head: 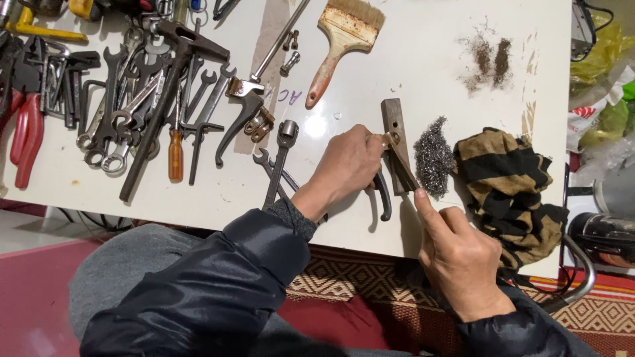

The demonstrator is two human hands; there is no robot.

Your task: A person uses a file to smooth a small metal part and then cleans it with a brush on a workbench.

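Note:
My left hand (347, 165) grips a pair of dark-handled pliers (383, 192) whose jaws rest on a small wooden block (395, 125) on the white table (410, 59). A brass-coloured piece sits at the jaws, partly hidden by my fingers. My right hand (460, 254) is at the table's near edge, its index finger touching the lower end of the wooden block. A wad of steel wool (433, 157) lies just right of the block.
A striped brown-and-black cloth (509, 178) lies at the right edge. A paintbrush (340, 46), a pile of rust dust (489, 59), several wrenches (132, 99), a hammer (165, 99), red pliers (26, 132) and a screwdriver (175, 152) fill the left and back.

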